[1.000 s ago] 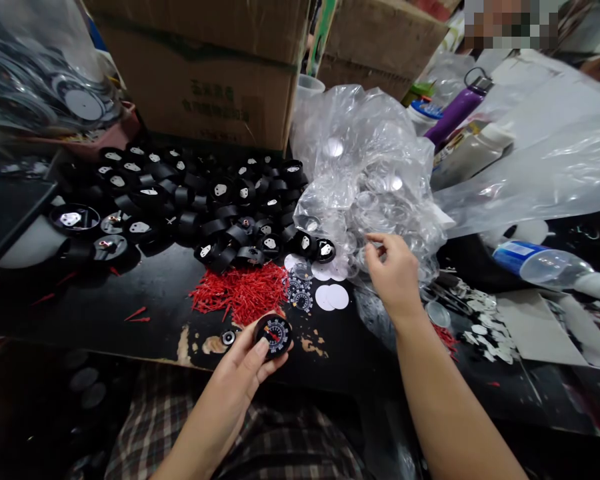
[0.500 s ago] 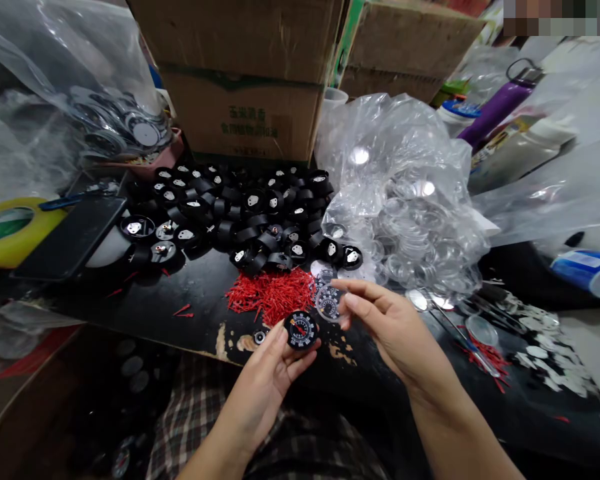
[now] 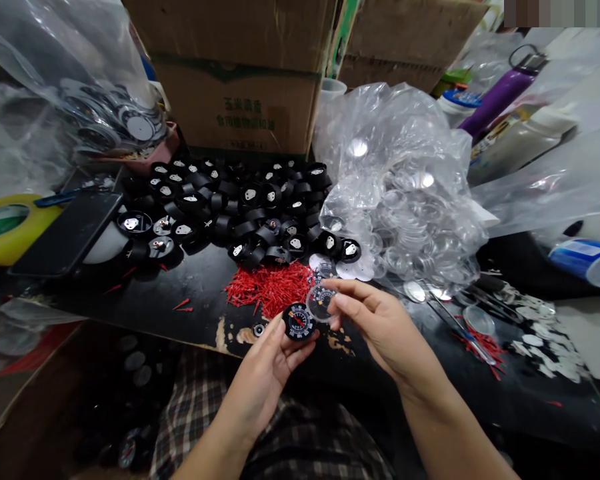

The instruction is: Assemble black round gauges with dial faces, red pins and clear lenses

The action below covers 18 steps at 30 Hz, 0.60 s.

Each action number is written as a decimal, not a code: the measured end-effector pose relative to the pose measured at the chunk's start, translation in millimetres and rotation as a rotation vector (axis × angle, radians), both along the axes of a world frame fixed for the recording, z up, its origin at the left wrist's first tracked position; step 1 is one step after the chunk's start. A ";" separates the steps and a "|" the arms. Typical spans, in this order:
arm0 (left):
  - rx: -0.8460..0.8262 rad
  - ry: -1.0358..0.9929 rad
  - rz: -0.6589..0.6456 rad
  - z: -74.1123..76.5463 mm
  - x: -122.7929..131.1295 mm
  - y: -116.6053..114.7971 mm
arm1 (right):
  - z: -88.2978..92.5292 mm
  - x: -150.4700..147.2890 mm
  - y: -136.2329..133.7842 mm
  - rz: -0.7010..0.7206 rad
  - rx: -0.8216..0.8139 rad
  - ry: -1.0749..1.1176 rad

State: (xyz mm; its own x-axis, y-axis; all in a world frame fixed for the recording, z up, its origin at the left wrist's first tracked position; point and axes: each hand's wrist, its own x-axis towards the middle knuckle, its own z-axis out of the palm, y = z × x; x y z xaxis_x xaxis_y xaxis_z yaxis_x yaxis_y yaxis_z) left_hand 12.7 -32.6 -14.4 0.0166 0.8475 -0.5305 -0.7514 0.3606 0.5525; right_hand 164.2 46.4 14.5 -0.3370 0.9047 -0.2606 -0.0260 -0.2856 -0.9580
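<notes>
My left hand (image 3: 275, 360) grips a small round black dial gauge (image 3: 299, 321) by its rim, its face with white markings and a red pointer turned up. Between the thumb and fingers of my right hand (image 3: 365, 320) is a clear round lens (image 3: 320, 305), held just above and to the right of the gauge; its edge seems to overlap the gauge's rim, and I cannot tell if they touch. A printed dial face shows through the lens. Beyond my hands lies a heap of red pointers (image 3: 270, 287), and behind it several black gauge housings (image 3: 255, 217).
A plastic bag of clear lenses (image 3: 410, 227) lies right of the housings. Tweezers (image 3: 460, 327) and white pieces (image 3: 550, 343) are at the right. Cardboard boxes (image 3: 240, 100) stand at the back. A phone (image 3: 67, 233) and yellow tape roll (image 3: 15, 227) are left.
My right hand has brought the clear lens a little left, closer to the gauge. My left hand still holds the gauge, and the whole view has shifted slightly.
</notes>
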 end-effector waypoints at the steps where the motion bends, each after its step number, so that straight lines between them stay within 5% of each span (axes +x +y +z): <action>1: -0.001 0.006 0.001 -0.5 0.4 0.6 | -0.7 0.0 0.5 -0.004 -0.005 0.005; 9: -0.083 0.180 -0.048 -4.1 2.6 10.6 | -7.8 29.9 -16.3 -0.031 0.093 -0.181; 14: -0.114 0.263 -0.139 13.3 15.6 23.9 | -9.3 112.7 -28.0 -0.358 0.234 -0.533; 18: -0.034 0.349 -0.089 25.7 16.8 29.1 | -4.9 181.3 -30.0 -0.634 0.293 -0.681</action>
